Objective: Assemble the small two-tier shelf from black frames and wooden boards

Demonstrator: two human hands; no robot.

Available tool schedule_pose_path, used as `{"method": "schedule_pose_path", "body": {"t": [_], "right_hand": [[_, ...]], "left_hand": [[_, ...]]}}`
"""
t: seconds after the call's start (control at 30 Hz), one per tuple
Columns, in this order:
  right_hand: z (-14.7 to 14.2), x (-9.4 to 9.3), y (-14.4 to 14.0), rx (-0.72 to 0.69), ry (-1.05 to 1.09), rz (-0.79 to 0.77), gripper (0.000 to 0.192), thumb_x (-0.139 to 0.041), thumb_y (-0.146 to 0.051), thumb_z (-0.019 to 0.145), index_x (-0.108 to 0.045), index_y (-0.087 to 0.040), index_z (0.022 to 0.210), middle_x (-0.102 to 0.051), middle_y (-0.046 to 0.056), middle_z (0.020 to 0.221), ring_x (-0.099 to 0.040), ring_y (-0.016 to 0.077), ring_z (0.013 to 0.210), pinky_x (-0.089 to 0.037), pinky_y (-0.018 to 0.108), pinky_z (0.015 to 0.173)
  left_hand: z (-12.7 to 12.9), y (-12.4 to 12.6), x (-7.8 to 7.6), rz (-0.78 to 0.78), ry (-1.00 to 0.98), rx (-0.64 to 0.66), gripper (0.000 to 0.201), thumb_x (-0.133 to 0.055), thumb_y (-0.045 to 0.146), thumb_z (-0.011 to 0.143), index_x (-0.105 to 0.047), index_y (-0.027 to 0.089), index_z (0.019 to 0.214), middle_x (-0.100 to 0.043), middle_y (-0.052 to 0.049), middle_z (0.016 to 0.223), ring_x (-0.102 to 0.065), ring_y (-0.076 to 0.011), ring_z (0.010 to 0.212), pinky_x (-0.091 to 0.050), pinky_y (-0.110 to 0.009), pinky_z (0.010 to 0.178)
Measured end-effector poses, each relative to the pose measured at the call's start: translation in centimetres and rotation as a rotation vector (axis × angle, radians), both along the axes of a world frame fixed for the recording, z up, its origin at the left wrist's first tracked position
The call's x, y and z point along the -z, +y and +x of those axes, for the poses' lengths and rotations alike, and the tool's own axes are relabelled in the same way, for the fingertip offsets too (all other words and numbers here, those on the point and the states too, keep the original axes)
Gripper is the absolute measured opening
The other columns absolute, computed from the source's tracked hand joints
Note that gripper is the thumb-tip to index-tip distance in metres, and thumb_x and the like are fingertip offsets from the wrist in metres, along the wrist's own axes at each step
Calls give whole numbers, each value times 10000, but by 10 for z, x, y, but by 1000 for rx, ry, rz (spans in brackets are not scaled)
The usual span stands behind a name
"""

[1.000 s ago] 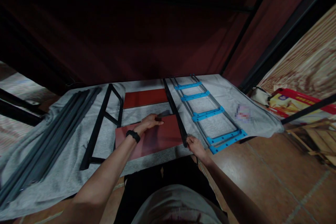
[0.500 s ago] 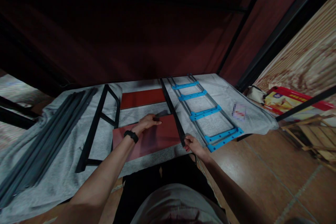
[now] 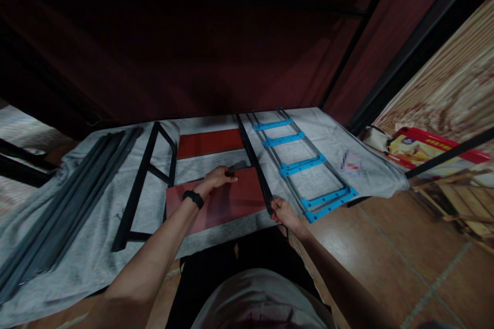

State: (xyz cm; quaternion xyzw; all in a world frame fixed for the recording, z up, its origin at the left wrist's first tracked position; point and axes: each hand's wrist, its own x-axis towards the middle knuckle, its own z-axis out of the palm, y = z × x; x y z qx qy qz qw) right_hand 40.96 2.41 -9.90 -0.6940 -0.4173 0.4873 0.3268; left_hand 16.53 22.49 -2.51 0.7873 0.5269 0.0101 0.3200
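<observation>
My left hand (image 3: 218, 177), with a dark band on the wrist, is closed at the far edge of the nearer red panel (image 3: 231, 203). The thumb lies over its top face and some fingers are hidden. My right hand (image 3: 283, 211) is closed around the near end of a black metal bar (image 3: 255, 164), which runs along the panel's right side. Farther off, a second red panel (image 3: 208, 143) lies parallel to the first. On the left, a black metal side frame (image 3: 142, 185) with crosspieces stands against the panels' left ends.
Several dark grey tubes (image 3: 73, 205) lie together at the left on the grey cloth (image 3: 335, 133). Right of the bar are thin rails with blue brackets (image 3: 303, 165). A red and yellow box (image 3: 428, 146) and a wooden rack (image 3: 459, 200) stand beyond the right edge.
Both hands keep their places on the panel and the bar. Only a very slight shift of the view shows.
</observation>
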Motion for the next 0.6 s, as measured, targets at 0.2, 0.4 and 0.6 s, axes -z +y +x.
{"method": "schedule_pose_path", "body": {"t": [0.2, 0.4, 0.6], "right_hand": [[0, -4, -1, -7, 48, 14, 171, -444, -336, 973, -520, -216, 877, -596, -47, 602, -591, 103, 510, -455, 181, 495], [-1, -9, 0, -28, -59, -15, 220, -405, -332, 1000, -545, -210, 881, -574, -45, 565, -546, 96, 460, -409, 176, 455], [-1, -5, -1, -48, -31, 13, 167, -425, -287, 969, -527, -215, 857, -577, -44, 584, -568, 107, 505, -422, 184, 480]], "left_hand": [[-1, 1, 3, -18, 13, 16, 411, -664, 521, 784, -716, 165, 985, -743, -53, 947, -673, -228, 877, -450, -272, 683], [0, -1, 0, -30, -4, -11, 405, -679, 502, 780, -726, 166, 1001, -756, -54, 957, -684, -228, 878, -463, -264, 663], [1, -3, -2, -11, -7, -16, 379, -695, 494, 772, -730, 173, 970, -754, -44, 929, -680, -221, 863, -461, -261, 661]]}}
